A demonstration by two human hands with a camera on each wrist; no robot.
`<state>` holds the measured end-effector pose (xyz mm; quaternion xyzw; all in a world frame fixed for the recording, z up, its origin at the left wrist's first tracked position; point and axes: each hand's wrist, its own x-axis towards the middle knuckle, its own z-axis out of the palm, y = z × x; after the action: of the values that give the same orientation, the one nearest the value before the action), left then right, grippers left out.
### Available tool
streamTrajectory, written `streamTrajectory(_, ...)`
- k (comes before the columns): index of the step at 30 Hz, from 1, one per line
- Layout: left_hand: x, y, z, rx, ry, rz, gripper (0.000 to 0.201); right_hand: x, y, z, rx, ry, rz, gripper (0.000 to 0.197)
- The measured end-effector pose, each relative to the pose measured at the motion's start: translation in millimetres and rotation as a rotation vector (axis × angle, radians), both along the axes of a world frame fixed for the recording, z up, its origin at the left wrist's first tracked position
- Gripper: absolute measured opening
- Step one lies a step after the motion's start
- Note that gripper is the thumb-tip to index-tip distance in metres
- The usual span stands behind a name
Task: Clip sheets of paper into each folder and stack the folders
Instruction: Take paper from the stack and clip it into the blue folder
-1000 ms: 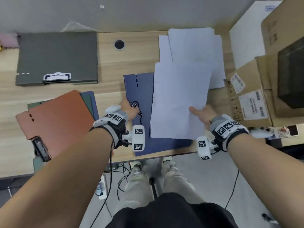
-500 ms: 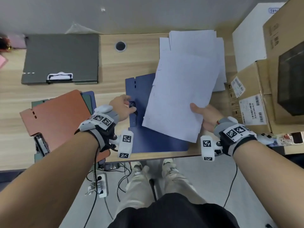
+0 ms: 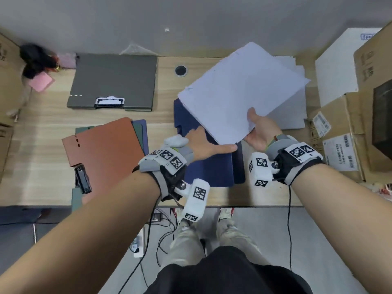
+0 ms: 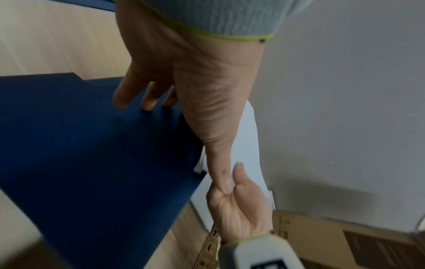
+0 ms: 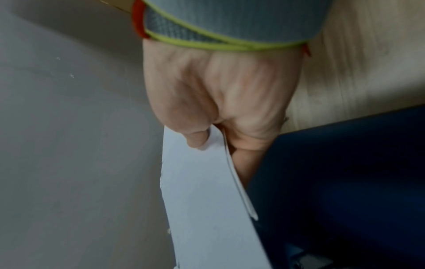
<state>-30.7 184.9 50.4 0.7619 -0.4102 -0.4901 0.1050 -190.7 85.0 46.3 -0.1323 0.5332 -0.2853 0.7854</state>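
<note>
An open blue folder (image 3: pixel 212 170) lies on the wooden desk (image 3: pixel 42 166) in front of me. My right hand (image 3: pixel 257 128) pinches a few white sheets of paper (image 3: pixel 239 92) by their near edge, thumb on top, and holds them tilted above the folder's far half. In the right wrist view the sheets (image 5: pixel 207 200) stand edge-on beside the folder (image 5: pixel 345 182). My left hand (image 3: pixel 203 143) lies flat on the folder with straight fingers (image 4: pixel 128 94). Its thumb reaches right to the sheets' near corner and touches my right palm (image 4: pixel 236 209). The folder's clip is hidden.
A closed grey folder (image 3: pixel 112 81) with a metal clip (image 3: pixel 109 101) lies at the back left. An orange folder (image 3: pixel 101 149) with a black clip (image 3: pixel 82 180) tops a pile at the left. Loose paper (image 3: pixel 292 111) lies at the back right, beside cardboard boxes (image 3: pixel 339 134).
My right hand has lifted the sheets and swung them toward the back right. My left hand has left the folder's clip and slid right, flat onto the folder.
</note>
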Motion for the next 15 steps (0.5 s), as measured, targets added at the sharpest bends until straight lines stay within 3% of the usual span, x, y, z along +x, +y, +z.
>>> streamTrajectory(2,-5,0,-3,0.041,-0.110,-0.042,0.140,5,3,1,-0.001,-0.030,0.009,0.036)
streamTrajectory(3,-7,1,-4,0.057,-0.139,-0.046,0.140,6,4,2,-0.002,-0.043,0.014,0.036)
streamTrajectory(8,-7,3,7,0.080,-0.147,-0.020,0.110,6,-1,-2,-0.013,-0.059,-0.033,0.036)
streamTrajectory(11,8,8,20,0.072,-0.096,0.057,0.096,2,-4,-8,0.075,-0.054,-0.196,0.035)
streamTrajectory(13,26,9,30,0.041,-0.012,0.169,0.080,-6,-7,-16,0.118,0.085,-0.215,0.034)
streamTrajectory(15,51,15,43,-0.014,0.024,0.289,0.060,-9,-6,-28,0.039,0.502,0.061,0.036)
